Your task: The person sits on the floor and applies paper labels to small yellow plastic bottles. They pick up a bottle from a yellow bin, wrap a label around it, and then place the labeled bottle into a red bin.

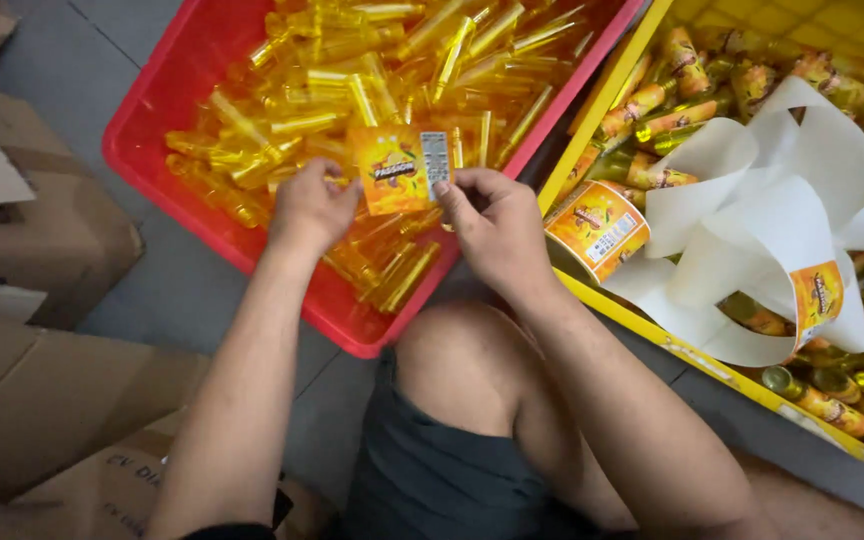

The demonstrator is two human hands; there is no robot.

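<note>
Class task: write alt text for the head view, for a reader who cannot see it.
Two hands, left hand and right hand, hold an orange label over a red crate of clear yellow tubes. A yellow crate beside it holds labelled tubes and a label roll.

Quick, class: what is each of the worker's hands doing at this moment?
Left hand: closed, pinching the left edge of the orange label.
Right hand: closed, fingertips pinching the same label's right edge.
</note>
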